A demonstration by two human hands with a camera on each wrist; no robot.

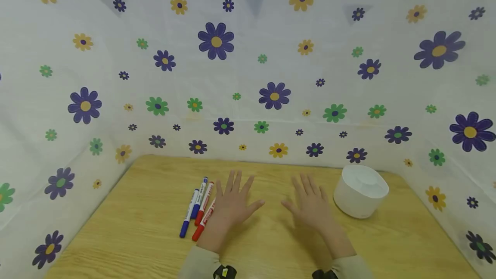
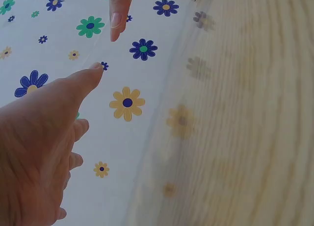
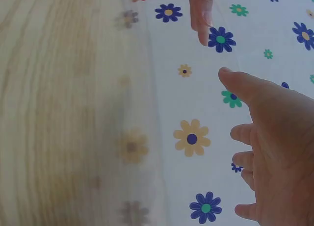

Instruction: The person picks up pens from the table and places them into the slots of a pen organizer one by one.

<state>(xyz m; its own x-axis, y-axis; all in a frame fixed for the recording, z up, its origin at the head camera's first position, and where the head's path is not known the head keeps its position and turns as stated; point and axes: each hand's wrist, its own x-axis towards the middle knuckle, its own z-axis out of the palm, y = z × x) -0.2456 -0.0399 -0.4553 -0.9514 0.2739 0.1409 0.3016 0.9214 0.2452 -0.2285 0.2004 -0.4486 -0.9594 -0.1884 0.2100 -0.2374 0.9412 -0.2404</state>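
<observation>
The flowered cloth (image 1: 248,76) takes up most of what's seen, hung as a back wall and two sides around the table (image 1: 128,227), and whatever is behind it is fully hidden. In both wrist views the table edge comes out blurred, so only wood grain and faint flower reflections can be made out there. The near edge of the table is cut off at the bottom of the head view, and so are the two sleeves, with just the cuffs and a bit of dark strap on each wrist showing.

Counted up: one table, one white round container (image 1: 361,191), two hands, four markers (image 1: 198,210).

The white container is set on the table just beside the right hand (image 1: 311,205), on its outer side, not touched. Its inside can't be made out from this angle.

The left hand (image 1: 232,203) is laid flat, palm down, fingers (image 1: 236,182) straight and spread, nothing gripped. The right hand is laid the same way, fingers (image 1: 306,184) straight and a little fanned, nothing held either. The two hands are kept apart with bare wood between the thumbs.

The markers are lined up side by side just beside the left hand on its outer side: two with blue caps, two with red. The nearest red one looks to be touching the edge of the hand or wrist, though that can't be told for sure. Only a red tip is caught at the top of the right wrist view.
</observation>
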